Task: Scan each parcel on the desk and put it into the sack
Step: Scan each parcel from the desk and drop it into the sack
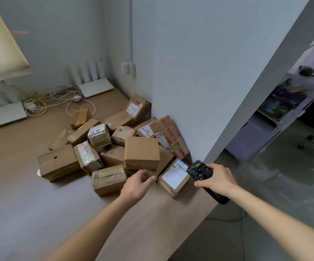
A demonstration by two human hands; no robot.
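Hands over a heap of parcels at the tabletop's far right corner.

Your right hand (pixel 217 178) gripped a black handheld scanner (pixel 202 173), fingers curled round its body, its head held just above the white label of a flat parcel (pixel 173 178) lying at the near right of the heap. Your left hand (pixel 136 185) reached in with fingers loosely bent, fingertips (pixel 151 178) touching the tabletop or the box edge just beside that labelled parcel; it held nothing. The pile of brown cardboard parcels (pixel 112 147) lay on the wood-toned tabletop (pixel 29 204), pushed against a grey wall (pixel 199 72). Farther back on the tabletop lay a tangle of white cables (pixel 58 99) and two flat white devices (pixel 95 87). Past the wall's edge, on your right, a dim room with a shelf (pixel 280 102) showed.
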